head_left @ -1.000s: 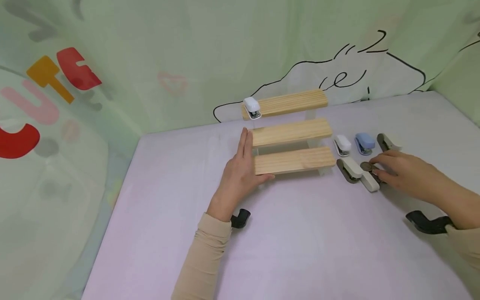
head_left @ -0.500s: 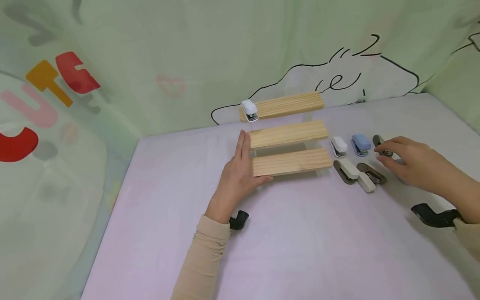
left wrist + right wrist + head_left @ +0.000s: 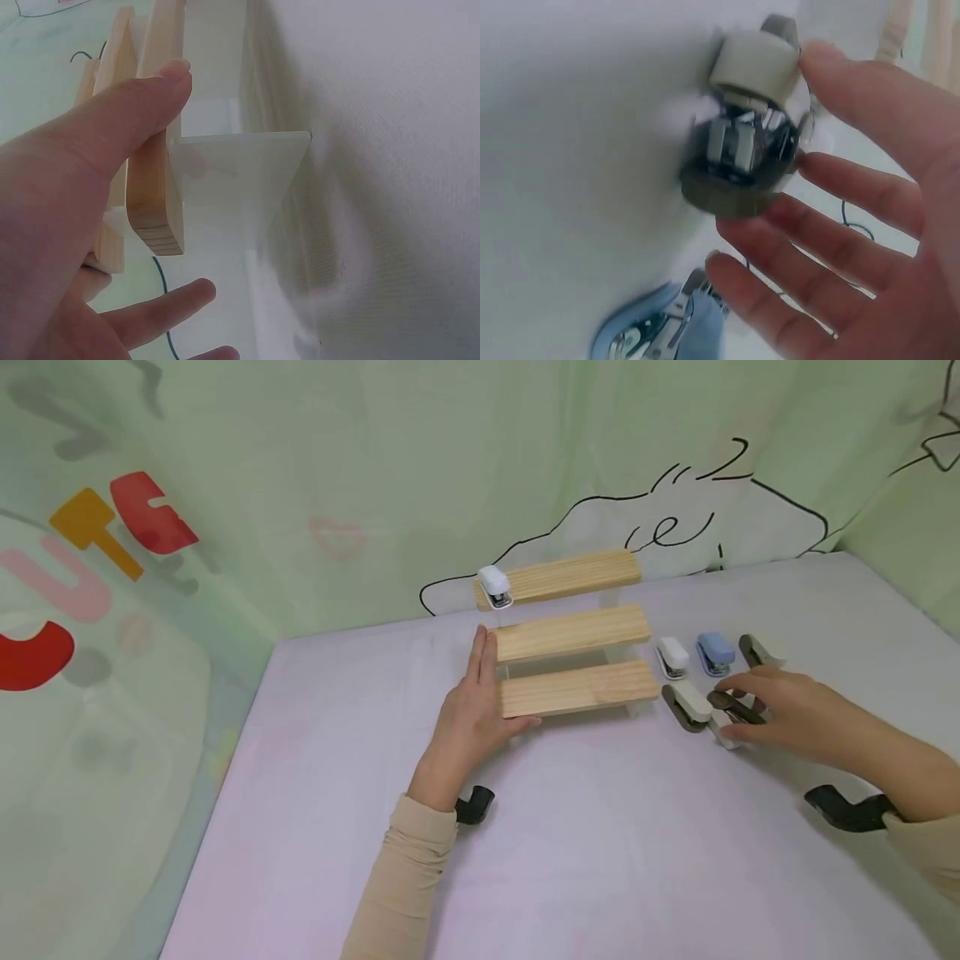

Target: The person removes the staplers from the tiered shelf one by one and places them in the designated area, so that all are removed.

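My right hand [image 3: 802,710] pinches a grey-and-cream stapler [image 3: 738,707] between thumb and fingers, at the right of the rack. In the right wrist view the stapler's [image 3: 751,71] metal parts face the camera. Its cream part stays partly hidden by the thumb in the head view. My left hand [image 3: 468,710] holds the left end of a three-tier wooden rack [image 3: 577,687]. The left wrist view has the thumb over the front plank [image 3: 156,195] and the other fingers behind it. On the top tier's left end sits a white mini stapler [image 3: 495,587].
Another grey-and-cream stapler [image 3: 686,705] lies close left of the pinched one. Behind these stand a white mini stapler [image 3: 672,657], a blue mini stapler [image 3: 716,653] and a further grey-and-cream stapler [image 3: 759,650]. A green curtain [image 3: 420,485] hangs behind the table.
From the front grey-and-cream stapler my right hand went to the rear one, then came back and now pinches the front one. The left hand keeps its place on the rack.
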`<state>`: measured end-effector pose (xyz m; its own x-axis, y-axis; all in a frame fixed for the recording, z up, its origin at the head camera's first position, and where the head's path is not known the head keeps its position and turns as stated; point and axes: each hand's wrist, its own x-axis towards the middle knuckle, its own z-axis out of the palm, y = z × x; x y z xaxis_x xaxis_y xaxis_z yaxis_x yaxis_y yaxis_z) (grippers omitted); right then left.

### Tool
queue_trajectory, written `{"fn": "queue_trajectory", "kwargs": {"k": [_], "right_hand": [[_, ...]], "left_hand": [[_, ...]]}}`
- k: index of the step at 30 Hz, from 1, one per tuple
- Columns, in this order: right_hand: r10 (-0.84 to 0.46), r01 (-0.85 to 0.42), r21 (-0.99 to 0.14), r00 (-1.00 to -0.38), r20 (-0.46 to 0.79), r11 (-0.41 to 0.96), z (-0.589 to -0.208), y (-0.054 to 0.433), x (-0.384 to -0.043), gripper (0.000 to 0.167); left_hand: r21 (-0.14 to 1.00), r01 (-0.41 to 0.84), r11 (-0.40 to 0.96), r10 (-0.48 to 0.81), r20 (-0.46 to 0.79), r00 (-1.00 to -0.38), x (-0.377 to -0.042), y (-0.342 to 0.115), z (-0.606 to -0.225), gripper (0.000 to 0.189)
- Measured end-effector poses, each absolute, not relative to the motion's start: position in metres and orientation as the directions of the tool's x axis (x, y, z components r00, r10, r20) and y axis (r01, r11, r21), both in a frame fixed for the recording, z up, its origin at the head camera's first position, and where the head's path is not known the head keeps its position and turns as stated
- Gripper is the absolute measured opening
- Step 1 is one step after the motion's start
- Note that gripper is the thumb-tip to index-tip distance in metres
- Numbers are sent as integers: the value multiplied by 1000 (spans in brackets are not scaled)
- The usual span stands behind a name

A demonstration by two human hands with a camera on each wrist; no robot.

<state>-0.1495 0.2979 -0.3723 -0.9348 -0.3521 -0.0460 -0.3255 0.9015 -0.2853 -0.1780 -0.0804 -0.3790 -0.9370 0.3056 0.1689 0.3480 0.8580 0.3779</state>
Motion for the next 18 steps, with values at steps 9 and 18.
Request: {"fn": "queue_trajectory", "kwargs": {"k": [9, 18], "right_hand": [[-358, -337, -280, -934, -26, 899, -376, 299, -150, 53], [-397, -435, -275, -899, 183, 858, -381, 303, -145, 36]], "left_hand": [[367, 357, 859, 312, 178, -933, -178, -80, -379, 129], [375, 343, 861, 301, 168, -939, -176, -81, -379, 128]]}}
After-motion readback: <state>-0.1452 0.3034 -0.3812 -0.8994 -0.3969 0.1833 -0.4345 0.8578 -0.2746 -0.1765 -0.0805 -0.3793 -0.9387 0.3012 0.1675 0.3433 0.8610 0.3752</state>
